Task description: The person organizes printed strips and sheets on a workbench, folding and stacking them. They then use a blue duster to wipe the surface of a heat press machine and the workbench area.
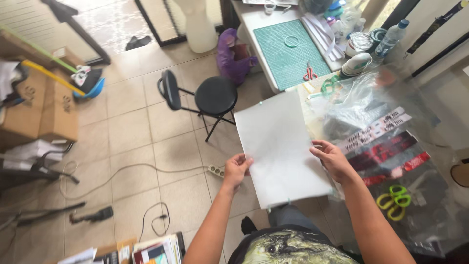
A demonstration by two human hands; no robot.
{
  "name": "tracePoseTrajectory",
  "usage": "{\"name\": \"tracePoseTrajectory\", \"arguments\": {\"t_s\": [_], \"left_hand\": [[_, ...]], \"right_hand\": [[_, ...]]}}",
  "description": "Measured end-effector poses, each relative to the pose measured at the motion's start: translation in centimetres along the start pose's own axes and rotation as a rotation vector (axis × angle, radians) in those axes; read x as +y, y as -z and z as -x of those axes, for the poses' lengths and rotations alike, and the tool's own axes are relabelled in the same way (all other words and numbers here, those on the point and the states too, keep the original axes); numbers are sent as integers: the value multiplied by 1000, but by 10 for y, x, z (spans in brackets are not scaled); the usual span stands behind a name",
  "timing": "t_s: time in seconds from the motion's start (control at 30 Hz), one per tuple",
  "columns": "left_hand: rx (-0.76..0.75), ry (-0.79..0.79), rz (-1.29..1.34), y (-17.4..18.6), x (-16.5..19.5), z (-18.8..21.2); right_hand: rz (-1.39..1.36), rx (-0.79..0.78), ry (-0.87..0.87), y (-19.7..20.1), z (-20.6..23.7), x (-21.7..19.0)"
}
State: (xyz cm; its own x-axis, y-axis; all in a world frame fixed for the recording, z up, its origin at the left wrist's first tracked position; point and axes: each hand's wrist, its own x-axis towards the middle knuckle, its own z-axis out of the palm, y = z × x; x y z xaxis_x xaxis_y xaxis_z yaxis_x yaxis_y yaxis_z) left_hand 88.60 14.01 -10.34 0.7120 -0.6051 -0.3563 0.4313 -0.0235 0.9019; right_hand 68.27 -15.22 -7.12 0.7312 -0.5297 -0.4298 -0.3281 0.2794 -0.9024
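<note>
Both hands hold a large white sheet (278,146) above the floor, beside the tabletop (439,161). The left hand (237,169) pinches its edge at about 8 o'clock; the right hand (334,160) pinches the opposite edge at 3 o'clock. The sheet's long axis runs from 12 to 6 o'clock, slightly tilted, and it sits squarely between the grips. Yellow-green scissors (396,200) lie at 4 o'clock, seemingly under clear plastic. A black stool (215,95) stands at 11 o'clock.

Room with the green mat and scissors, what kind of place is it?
Probably a home craft or sewing workroom: a green cutting mat and red scissors on the table, and both hands hold a white sheet.
</note>
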Motion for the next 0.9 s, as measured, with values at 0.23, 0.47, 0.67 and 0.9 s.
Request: {"name": "tracePoseTrajectory", "arguments": {"t_s": [0.23, 0.47, 0.67, 0.9], "left_hand": [[-22, -22, 53, -26, 33, -191], [23, -4, -59, -78, 70, -356], [6, 6, -25, -121, 80, -467], [-25, 91, 11, -165, 90, -563]], "right_hand": [[-63, 39, 20, 43, -131, -5], [-72, 316, 70, 60, -268, -60], [-77, 662, 191, 69, -322, -79], [287, 910, 261, 41, -343, -80]]}}
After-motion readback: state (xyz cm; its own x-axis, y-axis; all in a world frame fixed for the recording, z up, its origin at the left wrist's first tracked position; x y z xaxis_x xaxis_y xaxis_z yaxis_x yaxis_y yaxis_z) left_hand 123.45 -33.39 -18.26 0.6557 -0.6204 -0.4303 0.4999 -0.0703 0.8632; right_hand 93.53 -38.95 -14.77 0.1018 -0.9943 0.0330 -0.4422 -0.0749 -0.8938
